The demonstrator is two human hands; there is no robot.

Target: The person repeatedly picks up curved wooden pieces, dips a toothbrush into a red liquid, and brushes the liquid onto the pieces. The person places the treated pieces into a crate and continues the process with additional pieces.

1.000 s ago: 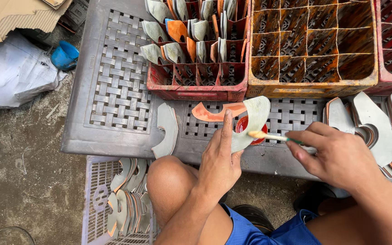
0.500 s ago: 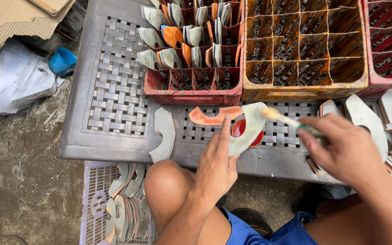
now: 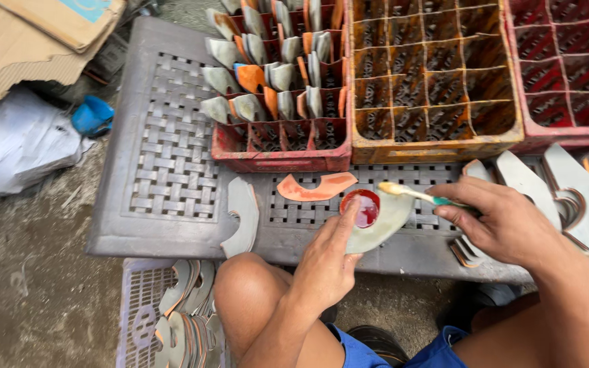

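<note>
Brushwork sits at centre frame; left hand [image 3: 322, 269] grips a grey curved piece [image 3: 383, 225], right hand [image 3: 506, 221] pinches a brush [image 3: 410, 193] above it. Painted pieces half fill the red crate [image 3: 274, 146]; many bare pieces [image 3: 567, 184] apparently remain at right.

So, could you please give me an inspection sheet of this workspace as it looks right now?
Surface: grey woven-pattern plastic table, worn.
Job's things: grey curved piece held flat at the table edge; small brush over it; round red pot beside it; orange-coated piece lying flat.
Clutter: uncoated grey piece; row of grey pieces on the right; red crate part filled with pieces; orange crate with bare cells.
Grippers: left hand pins the curved piece; right hand holds the brush.
Cables: nothing seen.
Surroundings: cardboard, grey bag, basket of pieces below.
</note>
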